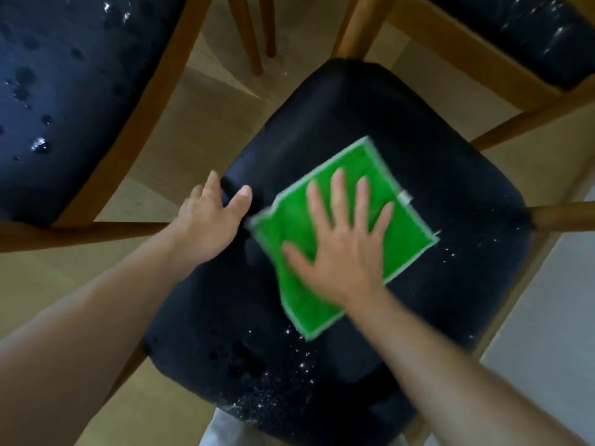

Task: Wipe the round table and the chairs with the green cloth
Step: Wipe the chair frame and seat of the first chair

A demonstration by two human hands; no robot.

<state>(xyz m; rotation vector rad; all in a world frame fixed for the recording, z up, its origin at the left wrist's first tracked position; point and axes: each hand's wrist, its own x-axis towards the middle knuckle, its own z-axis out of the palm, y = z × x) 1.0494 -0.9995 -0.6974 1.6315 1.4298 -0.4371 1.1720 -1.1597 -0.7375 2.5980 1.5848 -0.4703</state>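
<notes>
A green cloth (pixel 322 304) with a pale edge lies flat on the black seat of a wooden chair (pixel 338 117) right below me. My right hand (pixel 344 246) presses on the cloth with its fingers straight and spread. My left hand (pixel 209 220) holds the seat's left edge, thumb on top and fingers over the rim. Small white specks and drops dot the seat near its front and right side. The round table is out of view.
Two more black-seated wooden chairs stand close by, one at the upper left (pixel 61 91) with water drops on it, one at the upper right (pixel 531 37). Wooden legs (pixel 257 33) rise at the top centre. The floor (pixel 199 117) is light wood.
</notes>
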